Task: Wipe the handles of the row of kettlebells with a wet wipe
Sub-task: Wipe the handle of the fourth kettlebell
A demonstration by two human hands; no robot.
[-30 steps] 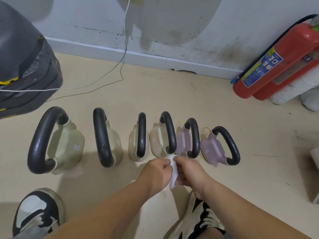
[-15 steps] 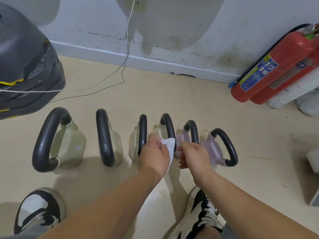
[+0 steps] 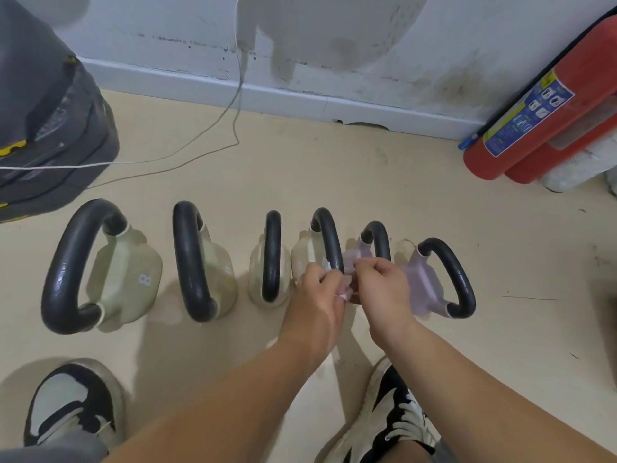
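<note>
Two red fire extinguishers (image 3: 484,162) lean against the stained white wall (image 3: 367,35) at my right, the nearer one with a blue label (image 3: 527,118). A thin white cable (image 3: 213,123) trails down the wall and across the beige floor (image 3: 334,168) towards a dark grey bulky object (image 3: 43,128) with yellow marks. My black-and-white sneakers (image 3: 66,402) stand below.

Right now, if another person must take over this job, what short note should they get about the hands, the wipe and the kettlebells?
Left hand: its fingers pinch the wet wipe.
Right hand: pinches the same wipe from the other side.
Things: six kettlebells stand in a row on the floor. The hands are at the fourth handle from the left; whether the wipe touches it cannot be told.
Done: the picture does not show which handles are wiped.
Left: probably treat all six handles as open.
</note>
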